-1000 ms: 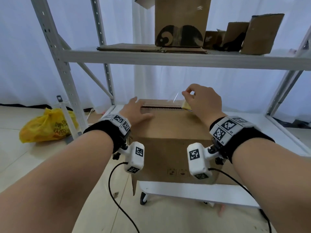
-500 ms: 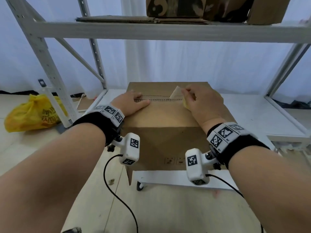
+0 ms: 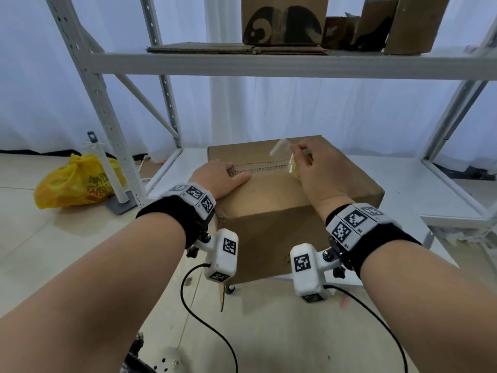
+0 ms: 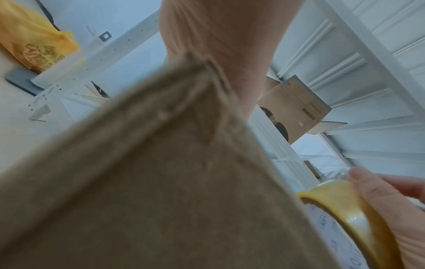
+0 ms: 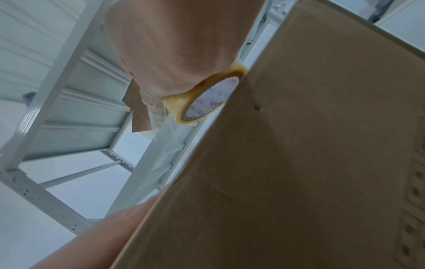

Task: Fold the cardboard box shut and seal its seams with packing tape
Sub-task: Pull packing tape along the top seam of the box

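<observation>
A brown cardboard box (image 3: 274, 200) sits on the low white shelf, its top flaps folded down and meeting at a seam (image 3: 258, 168). My left hand (image 3: 217, 179) lies flat on the near flap at the seam's left end, fingers straight. My right hand (image 3: 314, 168) grips a yellowish roll of clear packing tape (image 3: 293, 168) at the seam's right end. Its fingertips pinch the loose tape end (image 3: 278, 148), which sticks up. In the right wrist view the tape roll (image 5: 207, 98) rests against the box edge. The left wrist view shows the tape roll (image 4: 345, 214) in the other hand.
A white metal rack upright (image 3: 99, 103) stands to the left. The upper shelf (image 3: 269, 65) carries flat cardboard and several boxes (image 3: 285, 20). A yellow plastic bag (image 3: 78, 181) lies on the floor at the left. Wrist-camera cables (image 3: 204, 319) hang below my arms.
The head camera tipped down then back up. Both hands stay at the seam; the right hand still pinches the raised tape end beside the roll.
</observation>
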A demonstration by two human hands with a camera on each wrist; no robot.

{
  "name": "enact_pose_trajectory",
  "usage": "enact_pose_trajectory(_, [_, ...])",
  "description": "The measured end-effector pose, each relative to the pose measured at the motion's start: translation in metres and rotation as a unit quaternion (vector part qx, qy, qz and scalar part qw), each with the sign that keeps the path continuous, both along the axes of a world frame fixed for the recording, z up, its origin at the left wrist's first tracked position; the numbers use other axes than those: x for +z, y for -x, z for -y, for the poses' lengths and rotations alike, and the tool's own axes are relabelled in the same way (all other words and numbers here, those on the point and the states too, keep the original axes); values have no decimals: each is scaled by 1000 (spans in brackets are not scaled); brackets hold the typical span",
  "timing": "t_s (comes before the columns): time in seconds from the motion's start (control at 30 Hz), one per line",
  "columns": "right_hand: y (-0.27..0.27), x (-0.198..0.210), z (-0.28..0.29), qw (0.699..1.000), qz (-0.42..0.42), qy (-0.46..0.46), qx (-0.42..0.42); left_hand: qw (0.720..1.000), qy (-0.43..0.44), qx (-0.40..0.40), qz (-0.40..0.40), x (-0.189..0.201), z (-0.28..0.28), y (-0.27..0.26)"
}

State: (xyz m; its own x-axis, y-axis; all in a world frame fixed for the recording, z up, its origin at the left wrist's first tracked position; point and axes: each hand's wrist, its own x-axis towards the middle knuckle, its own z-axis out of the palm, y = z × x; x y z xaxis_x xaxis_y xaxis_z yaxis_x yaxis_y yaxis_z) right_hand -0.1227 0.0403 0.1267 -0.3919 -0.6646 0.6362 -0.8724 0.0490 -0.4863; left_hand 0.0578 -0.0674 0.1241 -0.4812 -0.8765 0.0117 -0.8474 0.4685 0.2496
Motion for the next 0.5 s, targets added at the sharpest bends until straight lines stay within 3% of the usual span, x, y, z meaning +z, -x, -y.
enact_pose_trajectory(0.23, [-8, -24, 8, 984, -168, 57, -13, 996, -33, -30, -83, -9, 1, -26])
enact_pose_trajectory(0.33, [-6, -25, 10, 982, -183, 52, -24, 994, -45, -25, -97, -13, 6, -24])
enact_pose_trajectory(0.5, [-5, 0, 13, 992, -118, -39, 20, 997, 50, -12, -65, -17, 15, -21])
